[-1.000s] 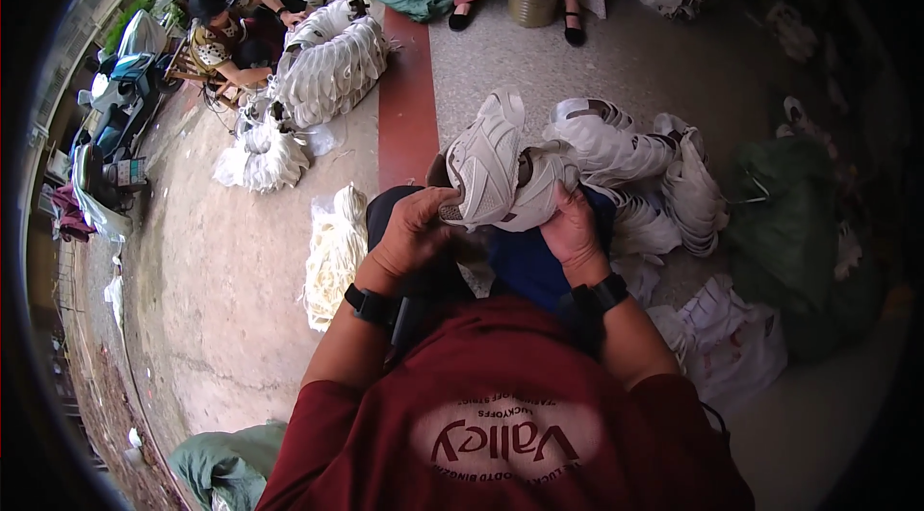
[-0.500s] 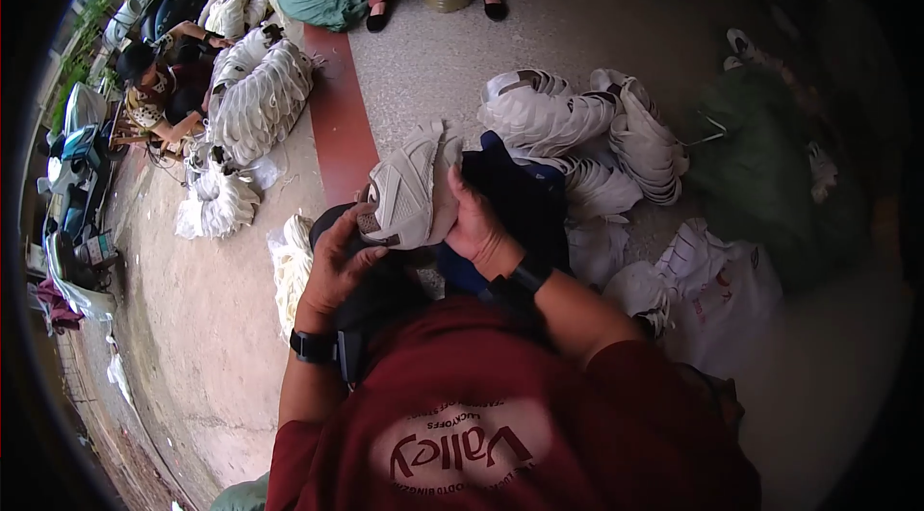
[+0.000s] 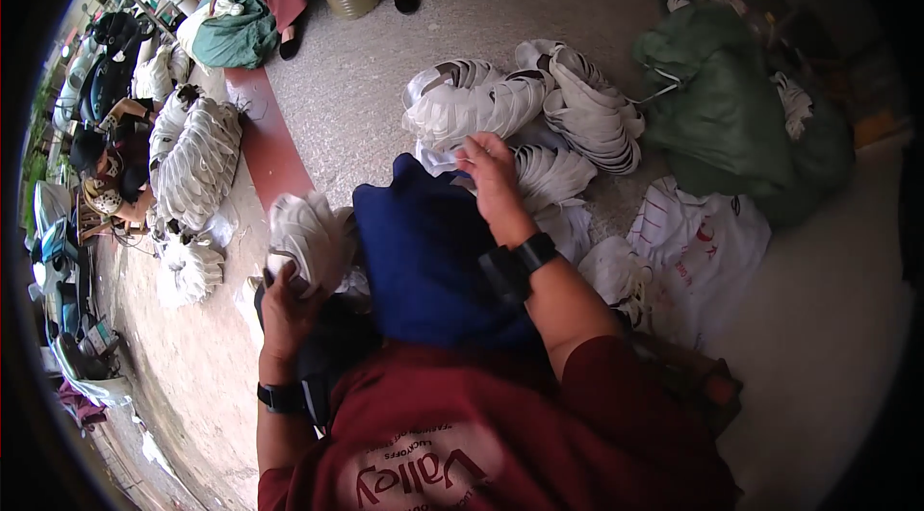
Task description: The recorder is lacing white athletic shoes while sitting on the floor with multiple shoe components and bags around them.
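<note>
The left hand [image 3: 287,311] has its fingers closed around the near end of an off-white, curved shoe upper with overlapping panels [image 3: 306,240]. This piece is a little blurred, but its long axis seems to run roughly away from the person's body. It is in the air, to the left of the dark blue cloth [image 3: 428,256] which covers the lap.

The right hand [image 3: 496,179] is reached forward, beyond the cloth, with its fingers partly bent. At their tips there is a whitish edge; whether they pinch it or only lie near it, I cannot tell.

The important relation is here: a row of nested white shoe uppers [image 3: 476,112] lies on the grey speckled floor [image 3: 356,88], just beyond the right fingertips and slightly to their left. The long axis of this row goes mainly from left to right, across the direction of the right forearm. The right hand is clearly the nearer one; the left hand, with its shoe upper, is well apart from the row.
</note>
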Action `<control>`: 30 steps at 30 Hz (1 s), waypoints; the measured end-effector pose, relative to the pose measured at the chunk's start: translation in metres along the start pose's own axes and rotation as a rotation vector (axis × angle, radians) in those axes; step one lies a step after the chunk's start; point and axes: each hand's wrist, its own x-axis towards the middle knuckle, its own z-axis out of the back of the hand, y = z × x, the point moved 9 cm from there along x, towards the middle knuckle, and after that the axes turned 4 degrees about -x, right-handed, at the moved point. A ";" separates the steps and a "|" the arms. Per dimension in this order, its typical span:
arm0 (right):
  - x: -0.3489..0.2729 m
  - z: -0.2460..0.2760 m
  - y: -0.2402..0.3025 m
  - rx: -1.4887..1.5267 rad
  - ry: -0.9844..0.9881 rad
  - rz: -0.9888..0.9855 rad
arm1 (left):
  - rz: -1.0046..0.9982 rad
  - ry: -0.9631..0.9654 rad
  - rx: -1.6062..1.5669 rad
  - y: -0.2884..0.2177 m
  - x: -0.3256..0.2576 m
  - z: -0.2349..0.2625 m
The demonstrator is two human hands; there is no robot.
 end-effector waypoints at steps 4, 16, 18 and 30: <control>0.011 0.184 -0.074 -0.189 -0.476 -0.344 | 0.011 0.163 0.268 0.002 0.014 -0.037; 0.065 0.400 -0.084 -1.097 -0.909 -0.298 | 0.054 0.177 0.064 -0.003 0.020 -0.039; 0.075 0.402 -0.079 -1.186 -0.908 -0.258 | 0.031 0.196 0.089 0.002 0.021 -0.041; 0.124 0.451 -0.164 -1.062 -0.539 -0.578 | 0.146 0.219 -0.009 -0.024 0.027 -0.040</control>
